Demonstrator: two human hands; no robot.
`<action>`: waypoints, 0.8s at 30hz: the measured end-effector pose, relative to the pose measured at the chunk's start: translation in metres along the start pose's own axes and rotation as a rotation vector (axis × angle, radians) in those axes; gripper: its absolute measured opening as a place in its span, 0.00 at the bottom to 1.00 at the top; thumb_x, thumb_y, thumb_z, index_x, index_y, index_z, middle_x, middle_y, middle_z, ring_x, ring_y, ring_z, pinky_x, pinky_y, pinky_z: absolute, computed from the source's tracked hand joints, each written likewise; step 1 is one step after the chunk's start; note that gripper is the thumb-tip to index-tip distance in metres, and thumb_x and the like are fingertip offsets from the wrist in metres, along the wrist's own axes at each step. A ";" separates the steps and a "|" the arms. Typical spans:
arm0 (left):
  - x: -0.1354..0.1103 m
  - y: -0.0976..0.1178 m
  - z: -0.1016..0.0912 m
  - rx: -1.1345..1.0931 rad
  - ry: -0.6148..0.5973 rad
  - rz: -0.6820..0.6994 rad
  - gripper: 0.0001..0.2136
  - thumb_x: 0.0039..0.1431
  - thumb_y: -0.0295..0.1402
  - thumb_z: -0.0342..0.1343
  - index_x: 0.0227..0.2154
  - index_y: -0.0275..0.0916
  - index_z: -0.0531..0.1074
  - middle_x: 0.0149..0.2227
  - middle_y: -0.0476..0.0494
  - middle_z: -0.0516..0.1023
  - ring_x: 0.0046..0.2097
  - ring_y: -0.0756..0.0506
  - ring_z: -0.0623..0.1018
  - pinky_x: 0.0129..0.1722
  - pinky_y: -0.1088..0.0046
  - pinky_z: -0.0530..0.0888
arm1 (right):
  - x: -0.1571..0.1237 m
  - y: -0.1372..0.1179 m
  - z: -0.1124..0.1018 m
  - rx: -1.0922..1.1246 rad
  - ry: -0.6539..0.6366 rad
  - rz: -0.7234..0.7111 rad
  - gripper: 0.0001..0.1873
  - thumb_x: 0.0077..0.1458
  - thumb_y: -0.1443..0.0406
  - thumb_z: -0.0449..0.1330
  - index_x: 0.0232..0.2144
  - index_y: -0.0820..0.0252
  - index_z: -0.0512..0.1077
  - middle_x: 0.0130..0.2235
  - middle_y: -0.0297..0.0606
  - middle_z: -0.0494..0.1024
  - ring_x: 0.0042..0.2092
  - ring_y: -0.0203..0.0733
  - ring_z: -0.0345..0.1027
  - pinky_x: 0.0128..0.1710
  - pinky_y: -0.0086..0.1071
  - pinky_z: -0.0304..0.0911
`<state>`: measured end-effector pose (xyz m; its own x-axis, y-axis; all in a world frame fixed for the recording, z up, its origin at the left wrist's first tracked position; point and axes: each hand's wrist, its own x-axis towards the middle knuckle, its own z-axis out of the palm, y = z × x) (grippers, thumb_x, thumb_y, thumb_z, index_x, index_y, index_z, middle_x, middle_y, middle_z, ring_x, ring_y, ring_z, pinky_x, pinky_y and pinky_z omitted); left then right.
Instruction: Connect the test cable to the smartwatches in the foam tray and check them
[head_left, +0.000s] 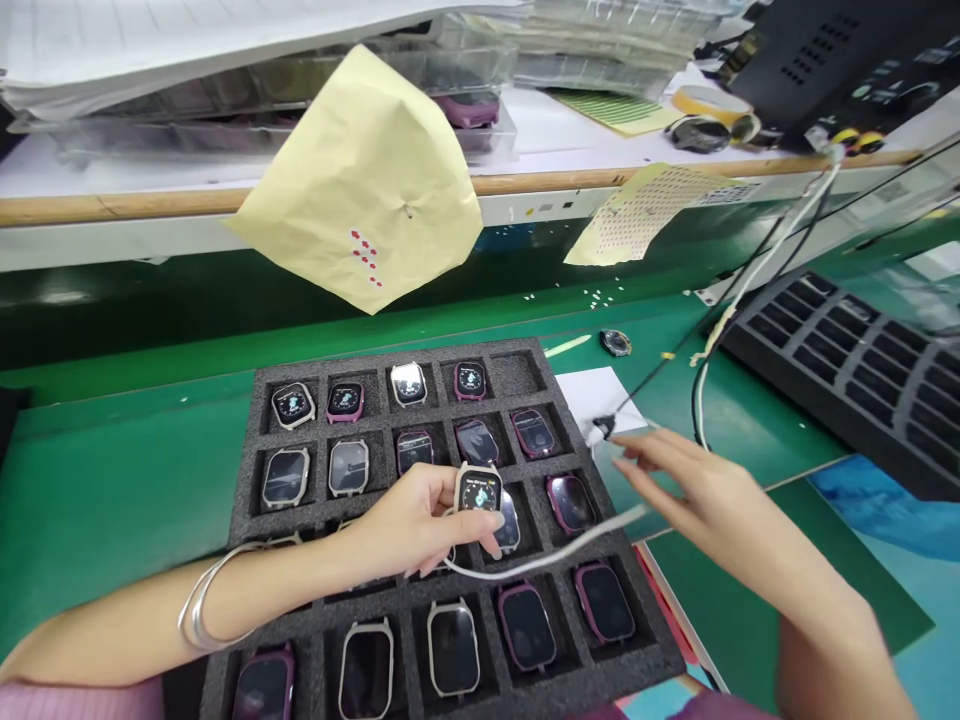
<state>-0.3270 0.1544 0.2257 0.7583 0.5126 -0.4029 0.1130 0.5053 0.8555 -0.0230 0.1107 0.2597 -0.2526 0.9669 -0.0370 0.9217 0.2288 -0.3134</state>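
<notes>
By the left hand (pixel 431 515), a pale-cased smartwatch (pixel 480 488), its display lit, was gripped between thumb and fingers above the foam tray (pixel 600 690). The right hand (pixel 690 480) was held with fingers parted beside a cable plug (pixel 601 430) (whether it was touched could not be told).

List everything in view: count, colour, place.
Foam tray: one, dark grey, bench centre
Tray watches: many, mostly purple or beige, in foam tray
Held watch: one, beige, over foam tray
Cable: one, white, across foam tray
Cord tip: one, black and white, beside foam tray
Round watches: two, dark, bench and shelf
Flat sheet: one, white, beside foam tray
Hanging sheets: two, yellow, shelf edge
Clear trays: several, transparent, shelf
Roll: one, yellow, shelf
Box: one, black, upper right
Divided tray: one, black, far right
Left hand: one, bare, grip on held watch
Right hand: one, bare, beside cord tip
</notes>
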 end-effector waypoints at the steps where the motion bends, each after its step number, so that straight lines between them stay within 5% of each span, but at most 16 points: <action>1: 0.000 -0.001 0.001 0.009 0.003 -0.003 0.12 0.58 0.39 0.58 0.29 0.33 0.72 0.25 0.48 0.78 0.12 0.59 0.60 0.09 0.84 0.54 | 0.004 -0.012 -0.003 0.019 0.098 -0.017 0.12 0.66 0.59 0.50 0.44 0.56 0.70 0.40 0.45 0.76 0.39 0.52 0.73 0.36 0.44 0.69; 3: 0.000 -0.002 0.003 0.020 0.016 -0.003 0.12 0.57 0.40 0.59 0.30 0.33 0.72 0.28 0.46 0.80 0.12 0.59 0.61 0.09 0.83 0.54 | 0.013 -0.038 -0.005 0.133 0.152 -0.123 0.12 0.63 0.57 0.56 0.47 0.54 0.69 0.43 0.44 0.75 0.43 0.52 0.72 0.40 0.43 0.70; 7: 0.001 -0.004 0.006 0.048 0.036 -0.001 0.14 0.57 0.43 0.59 0.30 0.34 0.70 0.24 0.50 0.77 0.12 0.58 0.59 0.09 0.82 0.53 | 0.029 -0.085 0.014 0.252 0.003 -0.335 0.42 0.52 0.50 0.66 0.62 0.59 0.56 0.56 0.51 0.67 0.53 0.55 0.67 0.48 0.43 0.70; 11: 0.003 -0.008 0.006 0.080 0.110 0.056 0.17 0.53 0.45 0.62 0.31 0.35 0.68 0.20 0.55 0.70 0.16 0.56 0.63 0.14 0.81 0.58 | 0.042 -0.100 0.032 0.120 0.058 -0.450 0.24 0.57 0.58 0.63 0.51 0.67 0.68 0.46 0.51 0.74 0.46 0.55 0.69 0.43 0.48 0.70; 16: 0.006 -0.012 0.006 0.028 0.064 0.148 0.21 0.47 0.44 0.66 0.38 0.33 0.72 0.35 0.43 0.79 0.38 0.46 0.76 0.33 0.76 0.71 | 0.084 -0.054 0.013 0.322 0.118 -0.429 0.21 0.55 0.57 0.65 0.47 0.62 0.70 0.43 0.44 0.75 0.45 0.49 0.69 0.46 0.42 0.67; 20: 0.004 -0.009 0.006 0.061 0.034 0.057 0.18 0.53 0.44 0.62 0.39 0.35 0.70 0.37 0.44 0.79 0.20 0.56 0.69 0.18 0.80 0.64 | 0.120 -0.009 0.010 0.179 0.163 -0.328 0.21 0.56 0.55 0.64 0.47 0.62 0.72 0.43 0.47 0.72 0.47 0.54 0.67 0.49 0.49 0.65; 24: 0.003 -0.006 0.006 0.085 0.040 -0.004 0.17 0.55 0.45 0.58 0.38 0.36 0.67 0.35 0.45 0.79 0.14 0.59 0.61 0.11 0.83 0.57 | 0.117 -0.001 0.013 0.124 0.154 -0.340 0.22 0.59 0.57 0.60 0.52 0.62 0.70 0.47 0.49 0.68 0.51 0.56 0.64 0.52 0.51 0.62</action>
<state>-0.3218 0.1489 0.2210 0.7317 0.5390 -0.4172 0.1707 0.4476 0.8778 -0.0575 0.2220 0.2438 -0.4815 0.8461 0.2285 0.7481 0.5326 -0.3959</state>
